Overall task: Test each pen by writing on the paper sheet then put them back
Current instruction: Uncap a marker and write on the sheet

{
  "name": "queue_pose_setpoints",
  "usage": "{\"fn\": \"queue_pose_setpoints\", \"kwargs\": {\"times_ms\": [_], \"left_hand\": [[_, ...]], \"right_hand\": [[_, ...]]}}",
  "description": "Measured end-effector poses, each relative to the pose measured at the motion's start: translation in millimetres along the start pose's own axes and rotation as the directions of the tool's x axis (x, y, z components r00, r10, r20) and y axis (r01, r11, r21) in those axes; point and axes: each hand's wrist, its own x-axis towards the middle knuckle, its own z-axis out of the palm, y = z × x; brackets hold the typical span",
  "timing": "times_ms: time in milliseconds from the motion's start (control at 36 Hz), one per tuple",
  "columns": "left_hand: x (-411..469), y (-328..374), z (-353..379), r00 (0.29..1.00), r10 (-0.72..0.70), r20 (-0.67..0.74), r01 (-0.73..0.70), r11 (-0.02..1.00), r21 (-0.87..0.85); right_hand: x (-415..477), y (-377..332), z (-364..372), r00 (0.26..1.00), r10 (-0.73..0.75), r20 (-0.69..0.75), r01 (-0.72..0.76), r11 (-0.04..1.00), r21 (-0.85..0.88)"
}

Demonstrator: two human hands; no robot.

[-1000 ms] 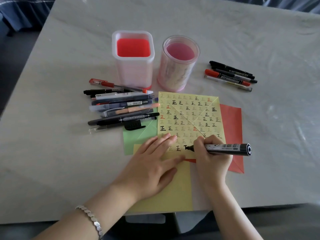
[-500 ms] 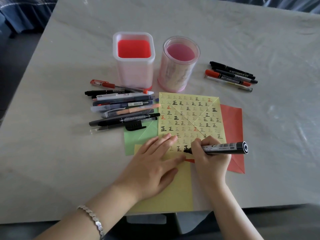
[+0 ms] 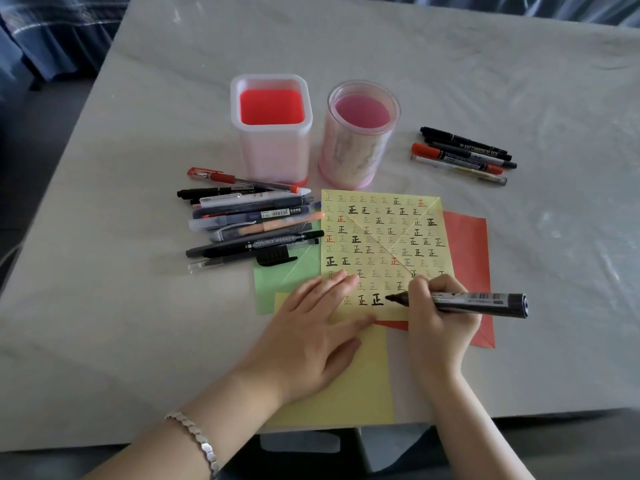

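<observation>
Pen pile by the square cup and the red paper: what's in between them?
The yellow sheet, covered in test marks, lies between the pen pile and the red paper. The head view shows it.

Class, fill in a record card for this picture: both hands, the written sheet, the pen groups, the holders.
Right hand: grips black marker, tip beside a bottom-row character
Left hand: flat, pressing yellow sheet
Sheet marks: rows of characters, mostly black, some red
Left pen pile: beside sheet's left edge
Right pen group: four, apart from sheet
Holders: square red holder, round pink holder, no pens seen inside
</observation>
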Motion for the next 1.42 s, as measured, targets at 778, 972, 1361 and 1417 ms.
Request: {"fn": "queue_pose_setpoints", "kwargs": {"times_ms": [778, 972, 1361, 1417], "left_hand": [[10, -20, -61, 0.775, -0.605, -0.182, 0.466, 0.742, -0.482], [25, 12, -80, 0.784, -0.619, -0.034, 0.314, 0.444, -0.839], [28, 31, -89, 0.854, -0.521, 0.001, 0.277, 0.454, -0.847], [29, 32, -87, 0.872, -0.489, -0.003, 0.275, 0.496, -0.823]], "right_hand": [[16, -41, -19, 0.974, 0.152, 0.171, -0.149, 0.988, -0.029], [13, -65, -19, 0.909, 0.163, 0.383, -0.311, 0.878, 0.364], [8, -84, -20, 0.909, 0.196, 0.369, -0.320, 0.894, 0.314], [7, -82, -19, 0.903, 0.192, 0.385, -0.308, 0.913, 0.267]]}}
